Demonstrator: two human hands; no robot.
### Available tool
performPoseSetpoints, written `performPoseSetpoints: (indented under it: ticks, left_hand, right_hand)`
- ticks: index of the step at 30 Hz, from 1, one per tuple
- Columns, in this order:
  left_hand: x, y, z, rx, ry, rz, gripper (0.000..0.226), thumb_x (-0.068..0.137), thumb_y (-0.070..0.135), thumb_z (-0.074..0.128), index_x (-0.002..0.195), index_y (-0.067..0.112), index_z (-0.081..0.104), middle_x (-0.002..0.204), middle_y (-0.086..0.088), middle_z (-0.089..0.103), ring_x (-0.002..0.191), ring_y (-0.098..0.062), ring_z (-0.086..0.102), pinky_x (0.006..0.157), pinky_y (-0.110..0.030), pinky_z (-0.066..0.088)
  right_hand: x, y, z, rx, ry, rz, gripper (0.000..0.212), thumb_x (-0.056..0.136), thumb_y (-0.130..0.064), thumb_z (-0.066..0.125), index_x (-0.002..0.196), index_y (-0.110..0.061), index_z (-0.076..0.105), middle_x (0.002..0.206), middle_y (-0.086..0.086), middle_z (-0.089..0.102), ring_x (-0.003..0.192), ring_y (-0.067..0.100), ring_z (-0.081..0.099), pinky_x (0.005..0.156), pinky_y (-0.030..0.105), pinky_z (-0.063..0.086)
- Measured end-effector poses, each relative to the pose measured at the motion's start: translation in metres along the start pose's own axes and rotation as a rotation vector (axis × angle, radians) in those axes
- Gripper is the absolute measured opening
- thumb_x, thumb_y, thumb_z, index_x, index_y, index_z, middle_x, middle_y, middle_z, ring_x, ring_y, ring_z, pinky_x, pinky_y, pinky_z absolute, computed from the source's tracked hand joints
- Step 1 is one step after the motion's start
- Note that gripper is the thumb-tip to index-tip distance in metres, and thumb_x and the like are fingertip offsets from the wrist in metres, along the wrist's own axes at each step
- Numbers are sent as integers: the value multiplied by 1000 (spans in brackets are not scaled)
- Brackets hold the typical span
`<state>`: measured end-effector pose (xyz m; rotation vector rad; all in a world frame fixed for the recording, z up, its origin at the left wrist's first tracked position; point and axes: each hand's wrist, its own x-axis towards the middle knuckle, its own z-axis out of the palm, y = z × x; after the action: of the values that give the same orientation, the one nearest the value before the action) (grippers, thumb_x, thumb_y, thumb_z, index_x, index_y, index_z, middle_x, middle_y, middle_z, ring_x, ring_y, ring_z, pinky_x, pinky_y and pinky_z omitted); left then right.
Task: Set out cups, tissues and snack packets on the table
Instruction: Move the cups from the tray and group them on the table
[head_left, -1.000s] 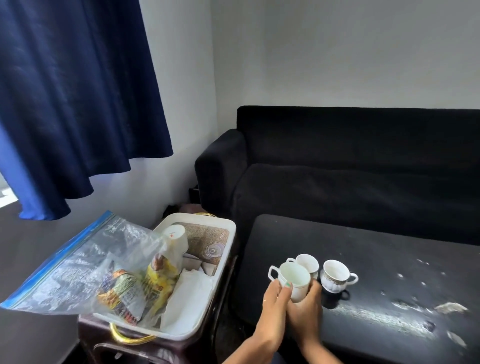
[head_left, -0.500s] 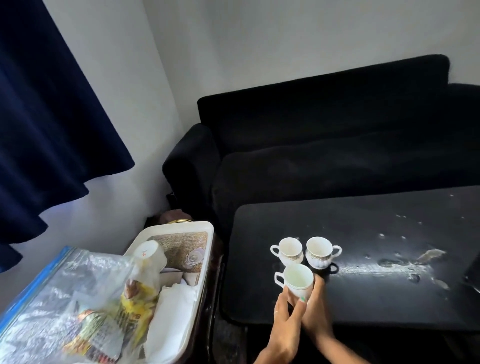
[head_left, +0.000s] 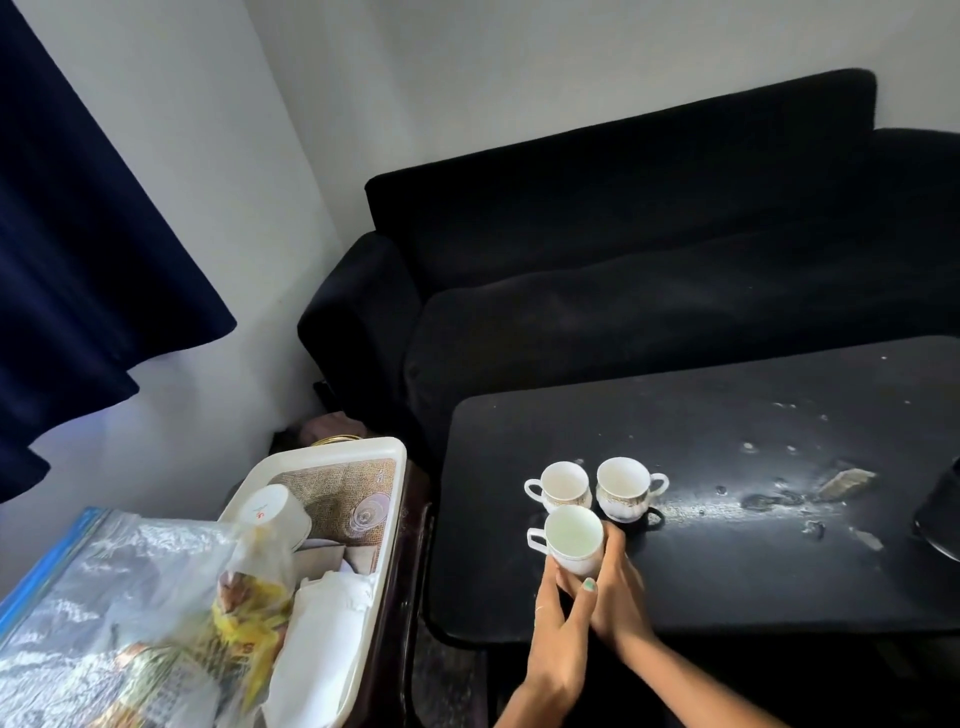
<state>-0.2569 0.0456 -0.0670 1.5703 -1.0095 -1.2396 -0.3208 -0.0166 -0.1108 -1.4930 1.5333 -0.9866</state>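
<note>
On the black table (head_left: 727, 582) stand two white cups with gold trim, one on the left (head_left: 563, 486) and one on the right (head_left: 626, 486). A third white cup (head_left: 571, 540) sits just in front of them, near the table's left front corner. My left hand (head_left: 558, 639) and my right hand (head_left: 618, 592) wrap its lower part from both sides. To the left, a white tray (head_left: 387, 530) holds an upturned white cup (head_left: 272, 512), white tissues (head_left: 322, 634) and a clear bag of snack packets (head_left: 156, 623).
A black sofa (head_left: 649, 270) runs behind the table. A dark blue curtain (head_left: 78, 249) hangs at the left. The table top has worn, flaking patches toward the right, and a dark round object (head_left: 940, 514) shows at the right edge.
Both hands have brought the third cup down in front of the two standing cups. The view has swung right and downward.
</note>
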Motion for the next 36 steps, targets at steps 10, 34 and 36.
performPoseSetpoints:
  ticks: [10,34,36]
  left_hand:
    - [-12,-14,-20,266,114,-129,64,92,26,58,146,17,26,152,-3,30,137,-15,34,111,-25,28]
    - [-53,46,-176,829,686,47,54,94,39,44,142,20,29,146,1,39,131,-21,39,104,-34,36]
    - [-53,48,-181,886,707,47,56,94,38,43,144,20,25,150,1,34,135,-21,35,107,-34,33]
  right_hand:
    - [-18,6,-17,-119,45,124,86,59,-5,81,133,-4,37,134,18,36,130,32,30,108,39,28]
    - [-46,-172,85,-236,-374,-494,18,82,-9,56,96,-20,59,105,-5,53,104,17,52,92,39,42]
    - [-32,-183,97,-316,-424,-516,19,84,-12,55,100,-21,58,113,-3,52,111,19,49,94,38,40]
